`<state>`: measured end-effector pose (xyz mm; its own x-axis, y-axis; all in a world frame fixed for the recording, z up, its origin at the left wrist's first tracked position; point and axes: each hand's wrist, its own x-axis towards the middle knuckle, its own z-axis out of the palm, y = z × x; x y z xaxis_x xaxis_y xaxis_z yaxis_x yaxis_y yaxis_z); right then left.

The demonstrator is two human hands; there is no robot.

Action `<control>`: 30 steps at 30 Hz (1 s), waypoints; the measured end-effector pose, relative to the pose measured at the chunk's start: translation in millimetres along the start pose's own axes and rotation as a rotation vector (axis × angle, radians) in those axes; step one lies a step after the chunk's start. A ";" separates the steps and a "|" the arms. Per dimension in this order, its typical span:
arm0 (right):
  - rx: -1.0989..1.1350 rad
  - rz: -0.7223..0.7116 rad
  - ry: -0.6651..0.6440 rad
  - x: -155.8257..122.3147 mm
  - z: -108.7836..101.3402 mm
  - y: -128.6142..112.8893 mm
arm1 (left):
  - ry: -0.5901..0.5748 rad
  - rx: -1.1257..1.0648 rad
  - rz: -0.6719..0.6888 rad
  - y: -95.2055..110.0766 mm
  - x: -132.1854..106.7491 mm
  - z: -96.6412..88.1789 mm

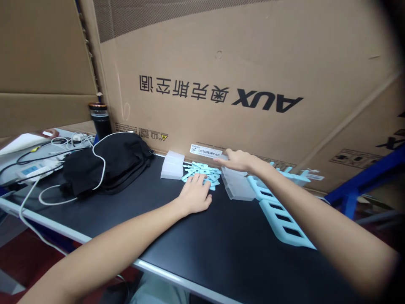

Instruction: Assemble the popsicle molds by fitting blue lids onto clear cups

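Note:
My left hand (196,195) lies palm down at the near edge of a pile of light blue flat plastic pieces (202,169), its fingers stretched out and touching them. My right hand (238,160) is above the far end of a translucent plastic bin (238,190), right of the pile; its visible fingers point left and are apart, and nothing shows in them. Whether it touches the bin is unclear. Another translucent bin (172,164) is left of the pile. Light blue slotted plastic frames (280,217) lie right of the bins, partly hidden under my right forearm.
A large cardboard panel (190,50) with upside-down printing stands behind the black tabletop (202,249). At the left are a black bag (107,162), a dark tumbler (100,120), white cables (103,162) and a power strip (38,169). A blue metal beam (367,177) is at the right.

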<state>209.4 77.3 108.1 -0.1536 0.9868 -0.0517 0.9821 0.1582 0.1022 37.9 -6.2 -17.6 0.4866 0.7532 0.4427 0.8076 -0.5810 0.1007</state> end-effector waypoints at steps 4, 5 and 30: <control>0.085 -0.100 -0.022 1.7 13.9 38.3 | 0.014 0.010 0.008 0.0 1.0 0.1; 0.077 -0.131 -0.009 0.4 18.0 49.1 | 0.022 0.013 0.023 -0.6 2.6 0.6; 0.268 -0.015 0.758 -56.3 73.4 101.2 | 0.005 -0.018 0.148 -7.2 14.8 -1.2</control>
<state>325.4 35.2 48.5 -0.1043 0.7550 0.6474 0.9574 0.2525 -0.1403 38.9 8.8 -10.7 0.5984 0.6574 0.4580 0.7209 -0.6912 0.0503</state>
